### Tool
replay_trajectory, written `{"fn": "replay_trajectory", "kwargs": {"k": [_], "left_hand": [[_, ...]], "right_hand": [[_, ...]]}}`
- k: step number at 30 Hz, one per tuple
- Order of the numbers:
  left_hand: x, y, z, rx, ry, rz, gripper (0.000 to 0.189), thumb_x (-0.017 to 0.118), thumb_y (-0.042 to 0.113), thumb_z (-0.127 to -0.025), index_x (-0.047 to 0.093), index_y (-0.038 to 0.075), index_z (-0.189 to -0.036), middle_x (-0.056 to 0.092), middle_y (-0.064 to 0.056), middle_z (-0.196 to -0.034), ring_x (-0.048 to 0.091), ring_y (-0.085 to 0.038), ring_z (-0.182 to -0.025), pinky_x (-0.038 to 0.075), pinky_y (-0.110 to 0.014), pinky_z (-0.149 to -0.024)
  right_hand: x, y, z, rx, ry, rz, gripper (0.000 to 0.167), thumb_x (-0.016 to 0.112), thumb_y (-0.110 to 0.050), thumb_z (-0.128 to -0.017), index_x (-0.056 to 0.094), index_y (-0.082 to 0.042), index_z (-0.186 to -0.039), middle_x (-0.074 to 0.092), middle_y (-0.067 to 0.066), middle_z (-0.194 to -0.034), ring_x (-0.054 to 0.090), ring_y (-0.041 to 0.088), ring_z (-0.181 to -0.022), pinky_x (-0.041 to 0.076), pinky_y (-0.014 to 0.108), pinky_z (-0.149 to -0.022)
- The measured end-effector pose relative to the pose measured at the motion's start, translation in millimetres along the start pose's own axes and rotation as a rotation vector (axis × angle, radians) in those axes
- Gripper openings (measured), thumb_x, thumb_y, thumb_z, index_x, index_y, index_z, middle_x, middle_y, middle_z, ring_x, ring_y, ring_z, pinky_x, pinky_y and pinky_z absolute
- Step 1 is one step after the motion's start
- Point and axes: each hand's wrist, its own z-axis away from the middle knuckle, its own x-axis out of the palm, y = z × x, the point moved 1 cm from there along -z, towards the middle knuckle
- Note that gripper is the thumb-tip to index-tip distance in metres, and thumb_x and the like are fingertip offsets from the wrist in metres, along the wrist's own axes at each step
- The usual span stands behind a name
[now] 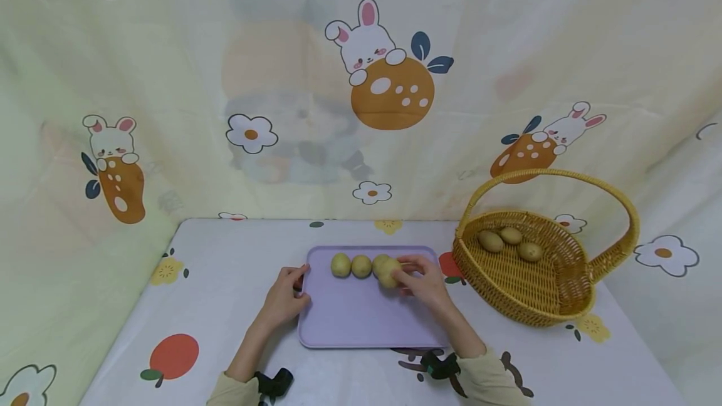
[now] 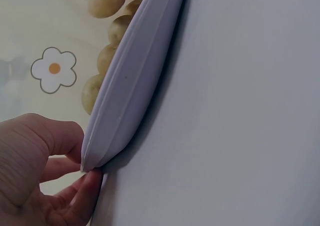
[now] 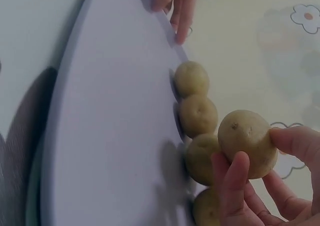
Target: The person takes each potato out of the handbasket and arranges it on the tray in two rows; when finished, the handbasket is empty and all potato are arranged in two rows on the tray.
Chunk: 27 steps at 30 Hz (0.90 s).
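Note:
My right hand (image 1: pixel 423 281) pinches a round yellowish potato (image 3: pixel 247 143) between thumb and fingers, raised above the tray. Below it, several more potatoes (image 1: pixel 341 265) form a row along the far side of the lilac tray (image 1: pixel 361 318); the right wrist view shows the near end of that row (image 3: pixel 206 206) partly behind the fingers. At the tray's left side, my left hand (image 1: pixel 286 296) holds the rim, its fingertips (image 2: pixel 90 186) at the edge in the left wrist view.
A wicker basket (image 1: pixel 507 302) with a tall arched handle stands to the right of the tray, with three potatoes (image 1: pixel 490 241) inside. The table (image 1: pixel 225 293) wears a white printed cloth. Behind it hangs a curtain (image 1: pixel 304 67) with rabbit and flower prints.

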Motion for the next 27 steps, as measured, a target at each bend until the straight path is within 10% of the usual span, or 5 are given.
{"fn": "replay_trajectory", "kwargs": {"k": [27], "left_hand": [[-0.6,0.7,0.3,-0.007,-0.012,0.005,0.064,0.066,-0.002,-0.070,0.057,-0.006,-0.133,0.053,-0.016,-0.109,0.056,-0.019,-0.085,0.047,-0.029,-0.072]], "right_hand": [[75.8,10.4,16.0,-0.067,-0.047,0.085,0.031,0.076,-0.005,-0.080,0.065,0.007,-0.106,0.069,0.018,-0.098,0.057,0.008,-0.069,0.048,0.024,-0.051]]}}
